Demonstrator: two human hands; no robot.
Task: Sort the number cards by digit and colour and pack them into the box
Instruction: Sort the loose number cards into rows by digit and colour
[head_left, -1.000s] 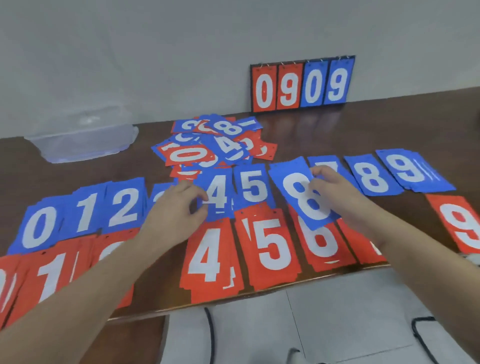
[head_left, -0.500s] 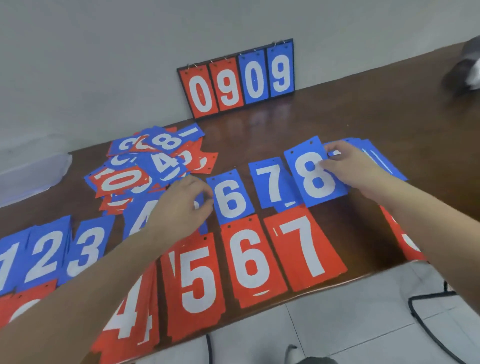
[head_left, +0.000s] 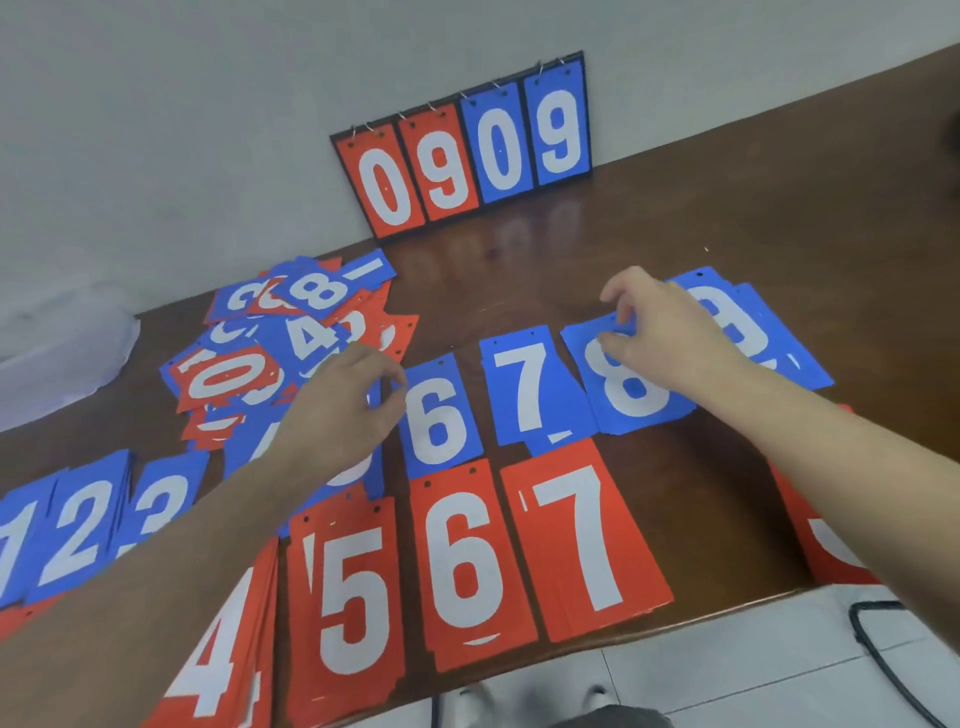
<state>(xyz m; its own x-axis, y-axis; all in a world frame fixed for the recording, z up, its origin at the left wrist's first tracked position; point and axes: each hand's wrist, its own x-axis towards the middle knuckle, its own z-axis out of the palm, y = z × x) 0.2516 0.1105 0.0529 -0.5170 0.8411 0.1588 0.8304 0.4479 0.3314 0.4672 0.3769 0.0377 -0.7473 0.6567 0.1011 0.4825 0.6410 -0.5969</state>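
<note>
1. Head view, and the right hand (head_left: 670, 338) is down on the blue 8 card (head_left: 636, 387), fingers pinched at the card's far edge, palm covering its right side.
2. That blue 8 lies flat on the bench (head_left: 727, 223), its left edge touching the blue 7 card (head_left: 530, 387) and its right side overlapping the blue 9 pile (head_left: 748, 322).
3. The left hand (head_left: 340, 410) hovers over the blue 5 pile, thumb and forefinger nearly closed just beside the blue 6 card (head_left: 439, 415); whether they nip a card, I cannot tell.
4. Near row, red: 4 pile (head_left: 223, 670), 5 pile (head_left: 348, 597), 6 pile (head_left: 467, 561), 7 pile (head_left: 582, 540), their near ends hanging at or over the bench's near edge.
5. Open room: a bare patch between the red 7 pile and a red pile (head_left: 826, 545) at far right, half hidden under the forearm; more bare wood stretches to the far right.
6. In the way on the far left: an unsorted heap of cards (head_left: 280, 343), red and blue mixed, close to the left hand.
7. Blue 2 pile (head_left: 83, 530) and blue 3 pile (head_left: 161, 499) fan out at near left.
8. A clear plastic box (head_left: 57, 358) sits at the far left edge, well apart from the rows.
9. A flip scoreboard (head_left: 467, 150) reading 0909 leans on the wall, far centre.
10. A black cable (head_left: 883, 654) loops on the floor at near right.
</note>
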